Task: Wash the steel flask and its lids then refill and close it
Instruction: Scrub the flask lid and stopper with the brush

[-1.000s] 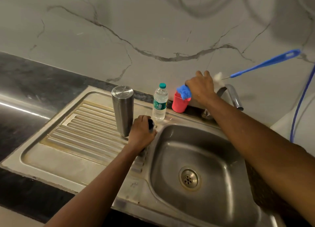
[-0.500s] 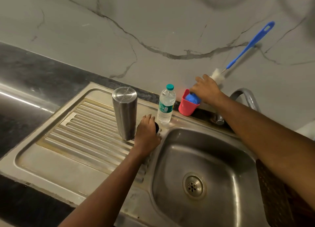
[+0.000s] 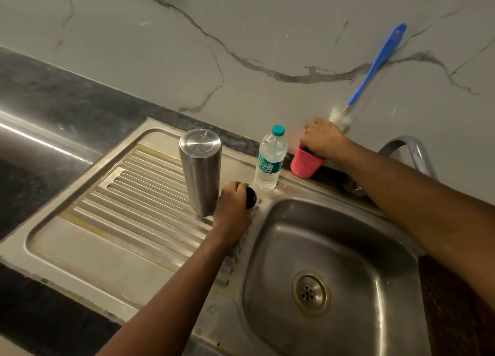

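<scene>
The steel flask (image 3: 201, 173) stands upside down on the ribbed drainboard (image 3: 120, 208). Right beside its base, my left hand (image 3: 233, 208) grips a small black lid (image 3: 251, 197) at the edge of the sink. My right hand (image 3: 324, 140) reaches to the back wall and covers the mouth of a red cup (image 3: 305, 164), fingers curled down. It holds the lower end of a bottle brush (image 3: 377, 64), whose white bristles show behind the hand. The brush's blue handle slants up along the marble wall. What lies inside the cup is hidden.
A small plastic water bottle (image 3: 269, 160) with a teal cap stands between flask and cup. The sink basin (image 3: 348, 248) with its drain lies at the right, under the steel tap (image 3: 409, 147). Dark counter runs along the left.
My right hand has lowered the brush from a near-level slant to a steep one and settled onto the red cup, covering the blue scrubber. My left hand stays on the black lid.
</scene>
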